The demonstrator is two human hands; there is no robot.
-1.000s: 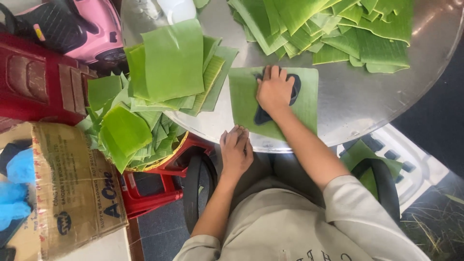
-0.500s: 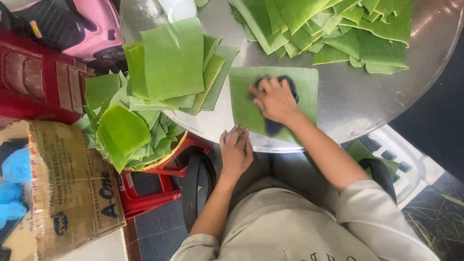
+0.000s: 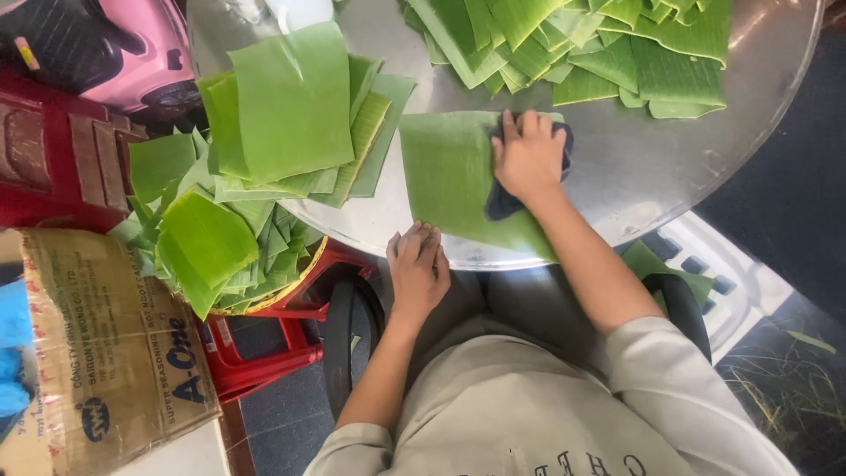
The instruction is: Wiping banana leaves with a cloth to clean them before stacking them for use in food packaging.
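Observation:
A cut rectangle of green banana leaf (image 3: 449, 172) lies flat on the round metal table (image 3: 652, 176). My right hand (image 3: 527, 154) presses a dark cloth (image 3: 504, 201) onto the leaf's right part. My left hand (image 3: 418, 269) rests at the table's near edge, fingertips on the leaf's lower corner, fingers loosely together and holding nothing.
A stack of cut leaves (image 3: 295, 110) sits on the table's left side, and a looser pile (image 3: 582, 44) lies at the far side. A basket of leaf pieces (image 3: 207, 242) stands on a red stool (image 3: 264, 344). A cardboard box (image 3: 106, 353) is at lower left.
My right hand has slid the cloth across the leaf, away from me and to the right. The left hand stays at the table's edge.

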